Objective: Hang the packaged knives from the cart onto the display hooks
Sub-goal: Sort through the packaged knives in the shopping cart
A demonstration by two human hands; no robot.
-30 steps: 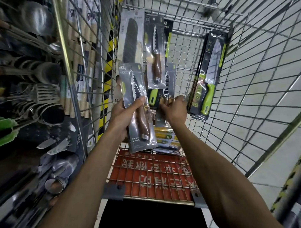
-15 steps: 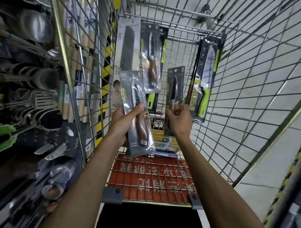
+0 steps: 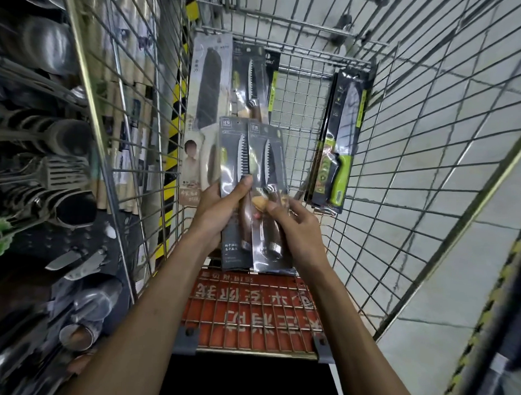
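I look down into a wire shopping cart [image 3: 308, 86]. My left hand [image 3: 217, 210] grips a dark packaged serrated knife with a brown handle [image 3: 233, 168], thumb across its front. My right hand [image 3: 295, 225] holds a second, similar packaged knife [image 3: 267, 167] side by side against the first, its left edge over it. More packaged knives lean against the cart's far wall: a tall pale pack [image 3: 206, 110], a serrated one [image 3: 253, 79], and green-handled ones [image 3: 340, 141] at the right.
A display of hanging metal utensils, ladles and spatulas [image 3: 40, 181] fills the left side beyond the cart's wire wall. The red child-seat flap [image 3: 251, 316] lies below my hands. Tiled floor [image 3: 462, 249] shows at the right.
My right hand has lifted a second packaged knife out of the cart and brought it against the pack in my left hand. Both hands have risen slightly.
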